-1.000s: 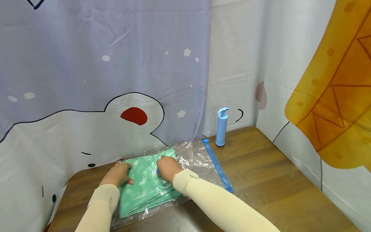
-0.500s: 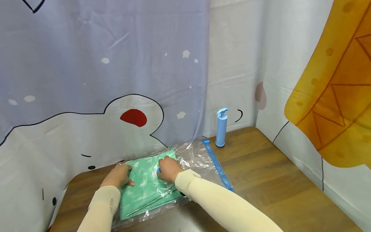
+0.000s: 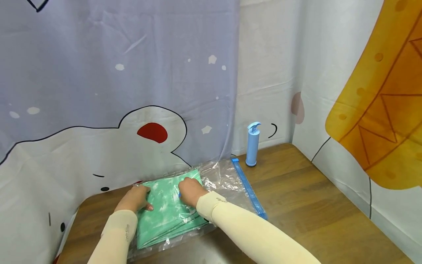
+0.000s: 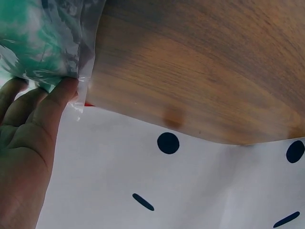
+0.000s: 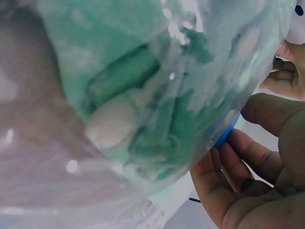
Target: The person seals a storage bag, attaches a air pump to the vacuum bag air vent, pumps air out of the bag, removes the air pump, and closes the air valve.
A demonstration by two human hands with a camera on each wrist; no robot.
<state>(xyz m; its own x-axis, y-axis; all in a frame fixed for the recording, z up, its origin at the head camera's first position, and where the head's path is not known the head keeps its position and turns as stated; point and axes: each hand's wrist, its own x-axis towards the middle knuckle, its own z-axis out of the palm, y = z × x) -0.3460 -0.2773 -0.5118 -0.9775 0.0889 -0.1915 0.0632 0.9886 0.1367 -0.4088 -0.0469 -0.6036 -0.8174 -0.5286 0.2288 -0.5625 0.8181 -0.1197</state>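
A clear plastic storage bag (image 3: 224,179) lies flat on the table with folded green-and-white cloth (image 3: 161,209) inside it. Along its right end runs a blue zip strip (image 3: 248,189). My right hand (image 3: 192,191) is over the cloth, thumb and fingers pinching a small round blue cap (image 5: 226,135) on the bag, most of it hidden by the fingers. My left hand (image 3: 136,198) rests at the bag's left edge with the thumb spread over the top. In the left wrist view, the fingers (image 4: 57,98) of that hand touch the plastic edge.
A light-blue hand pump (image 3: 252,146) stands upright at the back of the wooden table (image 3: 313,205), just beyond the zip strip. Printed curtains (image 3: 165,73) hang close behind the table and along its right side.
Both hands keep their places on the bag. The right hand's knuckles shift a little around the blue cap, and the bag and pump stay put.
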